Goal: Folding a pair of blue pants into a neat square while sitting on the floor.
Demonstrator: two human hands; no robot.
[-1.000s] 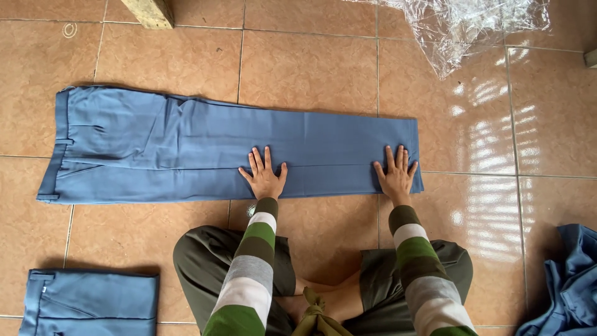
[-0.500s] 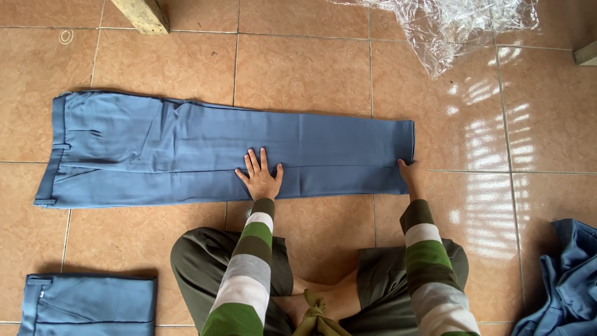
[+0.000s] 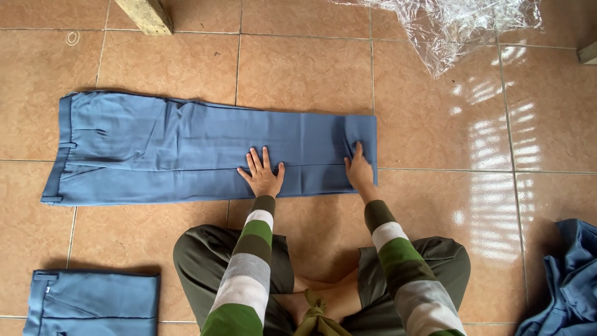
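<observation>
Blue trousers laid flat on the tan tiled floor, waistband off to the left. Left hand is pressed flat, fingers spread, on the lower leg; right hand grips the folded hem end. Another folded blue pair sits bottom left, crinkly clear plastic top right.

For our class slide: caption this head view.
Both hands, left hand and right hand, press blue trousers on tiled floor.
</observation>
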